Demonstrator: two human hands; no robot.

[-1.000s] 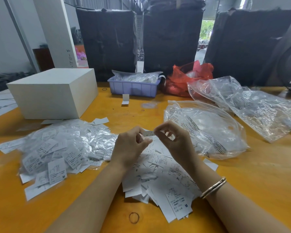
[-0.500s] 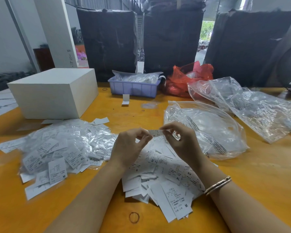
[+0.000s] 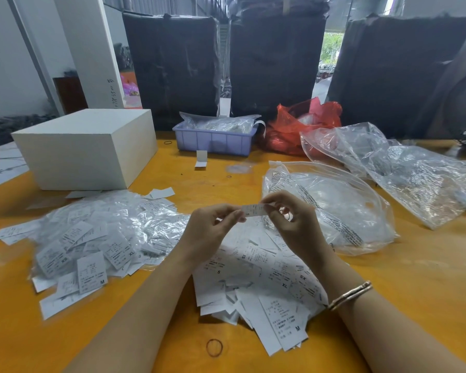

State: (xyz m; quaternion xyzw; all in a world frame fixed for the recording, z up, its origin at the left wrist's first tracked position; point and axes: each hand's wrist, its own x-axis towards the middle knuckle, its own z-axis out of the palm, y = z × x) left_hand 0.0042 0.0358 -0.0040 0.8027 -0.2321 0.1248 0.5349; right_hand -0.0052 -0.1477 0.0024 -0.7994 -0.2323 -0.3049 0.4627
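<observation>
Over the middle of the orange table I hold a small white size label between both hands. My left hand pinches its left end and my right hand pinches its right end, fingers curled. Under my hands lies a loose heap of printed white labels marked S, XL, M. To the left spreads a wider pile of labels in small clear sleeves.
A white box stands at the back left, a lilac tray of bagged items behind centre, a red bag beside it. Clear plastic bags lie right of my hands. A rubber band lies near the front edge.
The label between my hands has been drawn out a little wider and my hands have shifted slightly right. The piles have not moved.
</observation>
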